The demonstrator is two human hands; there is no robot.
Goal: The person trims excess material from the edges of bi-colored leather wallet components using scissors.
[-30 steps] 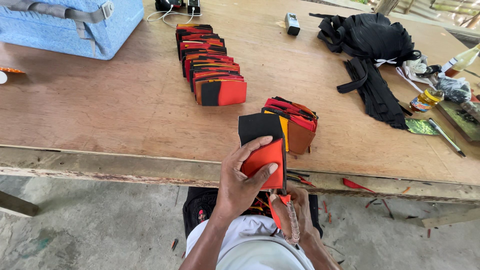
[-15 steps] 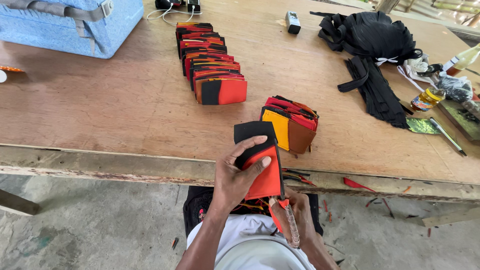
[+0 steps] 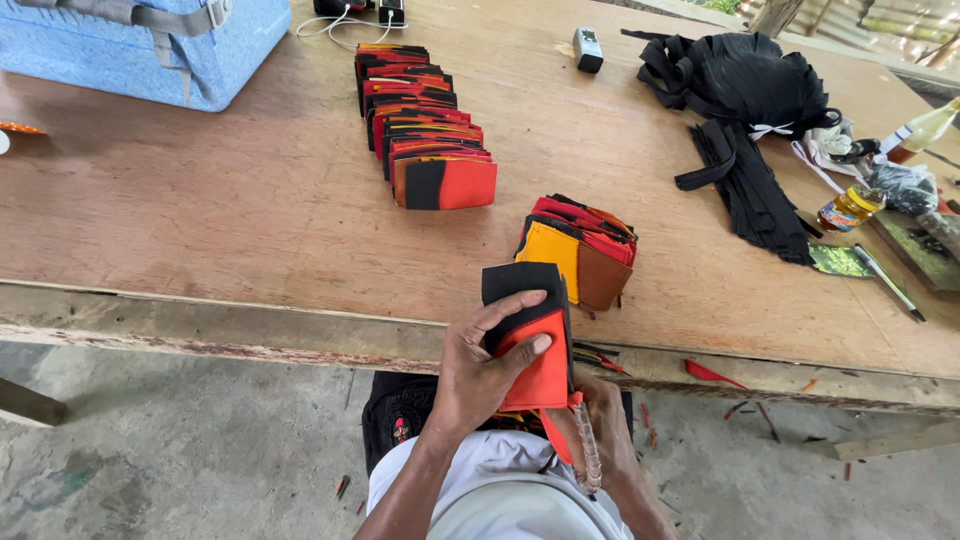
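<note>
My left hand point(image 3: 480, 375) holds a flat orange-red and black leather piece point(image 3: 530, 335) upright over my lap, fingers spread across its face. My right hand point(image 3: 600, 440) is below and behind it, gripping a tool with a clear ribbed handle point(image 3: 587, 455) against the piece's lower edge. Just beyond, on the wooden table point(image 3: 250, 210), lies a small pile of yellow, brown and red pieces point(image 3: 580, 250). A long overlapping row of red, orange and black pieces point(image 3: 425, 120) runs away from me.
A blue cooler box point(image 3: 130, 40) stands at the back left. Black straps and fabric point(image 3: 745, 110) lie at the back right, with a small bottle point(image 3: 850, 207), bags and tools beside them. A small grey device point(image 3: 588, 48) sits at the back. Leather scraps litter the floor.
The piece in my hands has come slightly lower and closer to me, and my left fingers have shifted across its face. The piles on the table have not moved.
</note>
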